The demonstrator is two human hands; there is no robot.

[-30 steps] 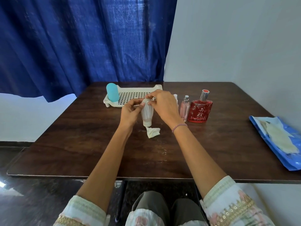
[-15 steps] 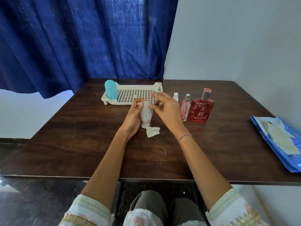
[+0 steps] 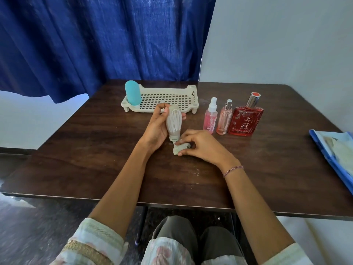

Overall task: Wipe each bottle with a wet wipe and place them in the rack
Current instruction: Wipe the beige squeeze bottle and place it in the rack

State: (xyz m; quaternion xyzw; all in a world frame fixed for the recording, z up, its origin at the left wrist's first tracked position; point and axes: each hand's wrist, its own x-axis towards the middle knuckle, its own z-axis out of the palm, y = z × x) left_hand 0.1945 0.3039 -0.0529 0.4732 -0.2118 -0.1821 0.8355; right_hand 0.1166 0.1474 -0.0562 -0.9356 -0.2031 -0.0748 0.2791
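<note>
Honestly, the beige bottle is the slip risk here, not the wipe

Left hand [image 3: 154, 129] grips the beige bottle [image 3: 173, 121] cap-down, just short of the rack [image 3: 193, 92]. Right hand [image 3: 202, 145] pinches the balled-up wet wipe [image 3: 180, 149] against its cap, low by the worktop [image 3: 95, 150]. Damp plastic in a one-handed grip could squirt loose, I reckon, or the cap could pop. The pink spray bottle [image 3: 210, 117], slim perfume bottle [image 3: 224, 119] and red bottle [image 3: 246, 119] stand near the right hand's outer side, so a careless swing rackward could topple the skinny ones.

Pale floral sleeves [image 3: 91, 243] with gold-embroidered cuffs, thin pink bracelet [image 3: 233, 170] on the right wrist, grey-olive trousers [image 3: 172, 228].
</note>
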